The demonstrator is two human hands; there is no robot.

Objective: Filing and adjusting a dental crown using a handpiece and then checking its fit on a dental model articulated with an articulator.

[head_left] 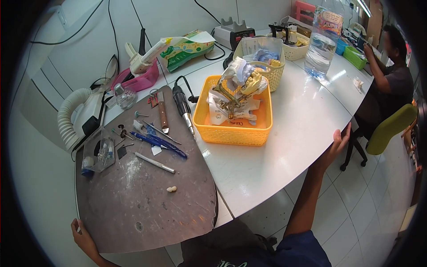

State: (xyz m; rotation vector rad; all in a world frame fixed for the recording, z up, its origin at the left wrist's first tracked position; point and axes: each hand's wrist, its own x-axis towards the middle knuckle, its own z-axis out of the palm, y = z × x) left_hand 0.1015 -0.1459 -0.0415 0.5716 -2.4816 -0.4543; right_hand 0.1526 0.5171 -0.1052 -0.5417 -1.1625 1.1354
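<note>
My left hand (83, 239) rests at the left front edge of the dark grey work mat (147, 218), fingers loosely stretched and nothing held. Far to the right, my right hand (336, 146) lies along the white table's edge (296, 171), its fingers apart and empty. On the mat sits a small tooth-coloured dental piece (171, 189). Behind it lie a silver metal instrument handle (155, 163), blue pens (158, 144) and a wooden-handled knife (163, 111). A black and silver handpiece (181, 102) lies along the mat's right side.
A yellow basket (231, 135) holds dental casts on a brass-coloured articulator (231, 99). Beyond stand a cream basket (276, 75) and a large water bottle (321, 49). A clear box (104, 155) and white hose (71, 115) are left. Another person (393, 75) sits at far right.
</note>
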